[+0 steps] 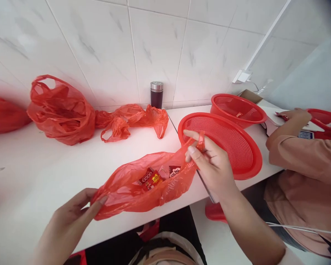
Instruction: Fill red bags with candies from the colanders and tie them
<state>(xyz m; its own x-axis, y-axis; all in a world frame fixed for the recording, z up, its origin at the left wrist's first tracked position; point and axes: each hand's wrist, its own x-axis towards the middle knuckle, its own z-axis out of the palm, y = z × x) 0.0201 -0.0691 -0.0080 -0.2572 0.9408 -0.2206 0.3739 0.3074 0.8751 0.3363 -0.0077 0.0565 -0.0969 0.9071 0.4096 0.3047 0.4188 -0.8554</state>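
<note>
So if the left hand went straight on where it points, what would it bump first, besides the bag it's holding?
Probably the snack packets inside the red bag, since the left hand points roughly their way. It might pass over them; how deep they sit is hard to tell.

Red plastic bag (154, 203), open-mouthed, between left grip (71, 213) and right grip (213, 165), small snack packets (150, 178) inside

Shared indoor workspace: white desk (57, 165) along a tiled wall (160, 44), red plastic bags (121, 195) and baskets (226, 147), another person (306, 154) working alongside.
</note>
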